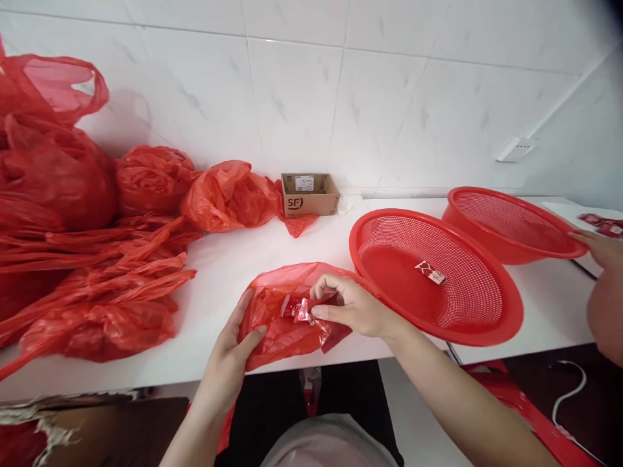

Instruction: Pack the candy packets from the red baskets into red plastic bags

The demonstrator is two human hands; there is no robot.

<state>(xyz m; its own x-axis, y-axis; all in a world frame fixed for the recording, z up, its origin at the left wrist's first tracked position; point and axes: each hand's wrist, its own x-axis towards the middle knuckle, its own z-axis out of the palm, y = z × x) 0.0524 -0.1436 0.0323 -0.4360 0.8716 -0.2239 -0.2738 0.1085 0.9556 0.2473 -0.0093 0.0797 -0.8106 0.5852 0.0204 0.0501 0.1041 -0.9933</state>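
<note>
My left hand grips the left rim of a red plastic bag that lies spread on the white table, its mouth facing me. Over the bag's right side, my right hand pinches a small red and silver wrapped candy between thumb and fingers. A red packet with white print shows inside the bag, just left of the candy. To the right stands a red mesh basket with one small red and white packet in it.
Filled red bags and a stack of flat red bags cover the left of the table. A small cardboard box stands near the wall. Another person's hand touches a second red basket at right.
</note>
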